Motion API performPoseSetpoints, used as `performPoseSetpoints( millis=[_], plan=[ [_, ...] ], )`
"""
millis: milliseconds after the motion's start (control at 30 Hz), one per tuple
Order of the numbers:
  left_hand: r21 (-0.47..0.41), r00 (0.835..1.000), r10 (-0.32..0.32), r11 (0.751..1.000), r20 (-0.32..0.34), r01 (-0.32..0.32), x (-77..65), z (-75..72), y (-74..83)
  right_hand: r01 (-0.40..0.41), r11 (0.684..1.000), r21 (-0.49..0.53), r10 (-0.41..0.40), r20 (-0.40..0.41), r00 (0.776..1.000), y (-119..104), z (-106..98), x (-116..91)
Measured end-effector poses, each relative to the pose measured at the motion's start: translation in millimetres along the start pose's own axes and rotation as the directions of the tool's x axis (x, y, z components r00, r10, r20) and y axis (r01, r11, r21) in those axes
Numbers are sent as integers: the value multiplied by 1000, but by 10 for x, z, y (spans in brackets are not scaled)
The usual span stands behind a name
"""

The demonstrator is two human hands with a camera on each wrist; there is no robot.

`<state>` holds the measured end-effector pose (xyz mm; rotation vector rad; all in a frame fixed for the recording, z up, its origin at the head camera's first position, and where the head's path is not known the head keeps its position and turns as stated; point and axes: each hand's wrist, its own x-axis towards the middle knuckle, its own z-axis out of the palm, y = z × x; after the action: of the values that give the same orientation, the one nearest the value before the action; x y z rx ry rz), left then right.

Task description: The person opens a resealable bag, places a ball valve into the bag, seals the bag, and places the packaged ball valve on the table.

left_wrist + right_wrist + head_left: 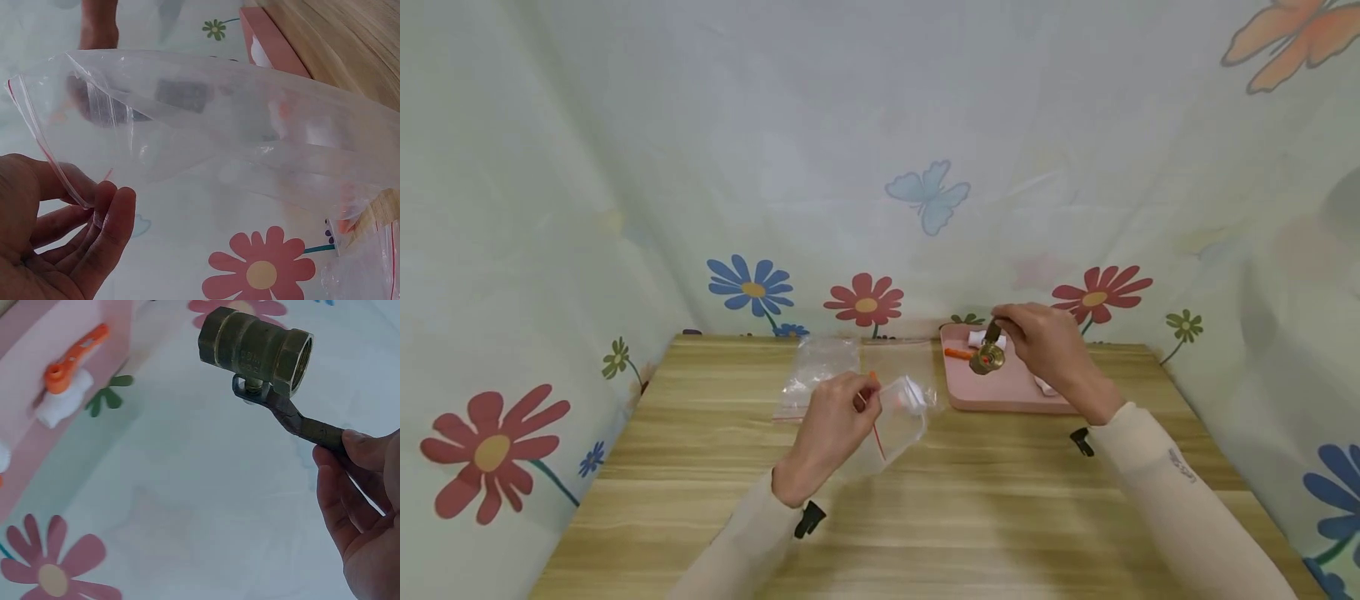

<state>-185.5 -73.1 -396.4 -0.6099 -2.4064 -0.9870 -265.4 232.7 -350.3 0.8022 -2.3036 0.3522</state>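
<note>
My left hand (pixel 831 421) pinches a clear zip bag (pixel 898 433) by its red-lined opening, between thumb and fingers. In the left wrist view the bag (pixel 181 137) spreads out to the right of the fingertips, its mouth partly apart. White and orange patches show in or through its far part. My right hand (pixel 1045 342) holds a brass ball valve (pixel 987 358) up over the tray by its lever handle. In the right wrist view the valve body (pixel 256 353) hangs out beyond the fingertips, one threaded opening showing.
At the back right of the wooden table (pixel 925 517) stands a pink tray (pixel 1000 402). White plastic valves lie on it, one with an orange handle (pixel 81 353). More clear zip bags (pixel 823 367) lie flat behind my left hand. A printed cloth (pixel 820 167) hangs behind the table.
</note>
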Motion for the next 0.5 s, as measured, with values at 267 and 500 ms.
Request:
performPoseSetpoints(
  millis=[267, 500],
  plan=[
    [12, 1000, -1, 1000, 4, 1, 19, 18, -10, 66, 997, 40, -63, -84, 994, -291, -258, 98],
    [20, 1000, 11, 1000, -3, -10, 40, 35, -18, 139, 988, 62, -126, -172, 977, -537, -464, 189]
  ],
)
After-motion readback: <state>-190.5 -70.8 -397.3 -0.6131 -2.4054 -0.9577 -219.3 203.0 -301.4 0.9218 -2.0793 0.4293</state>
